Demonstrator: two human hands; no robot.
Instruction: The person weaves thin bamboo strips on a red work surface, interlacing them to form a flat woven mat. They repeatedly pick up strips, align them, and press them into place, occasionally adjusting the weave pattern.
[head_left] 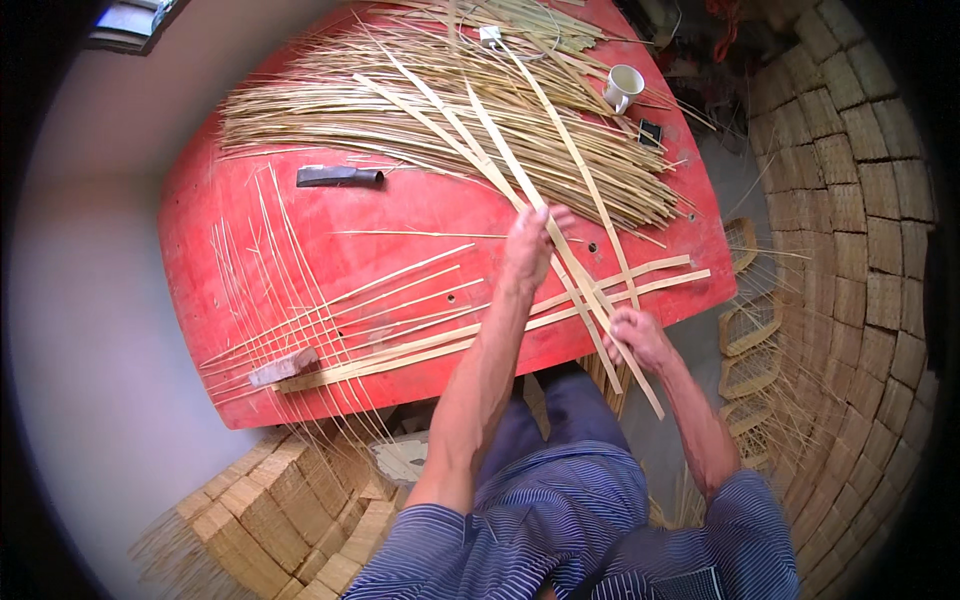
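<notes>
Long, flat, pale bamboo strips cross one another over the front right of the red table (400,205). My left hand (532,242) is closed around a bamboo strip (503,140) near its middle, with some fingers showing past its far side. Closer to the table's front edge, my right hand (640,338) grips the same group of strips near their lower ends, which reach past the edge toward my lap. To the left lies a loose open lattice (318,318) of thin crossed strips. A reddish block (284,367) rests on its near left corner.
A large heap of thin strips (400,115) covers the table's far half. Beside it stand a white mug (622,90) and a small dark box (650,132). A dark blade with a tubular handle (340,177) lies left. Woven bundles (850,210) are stacked along the right.
</notes>
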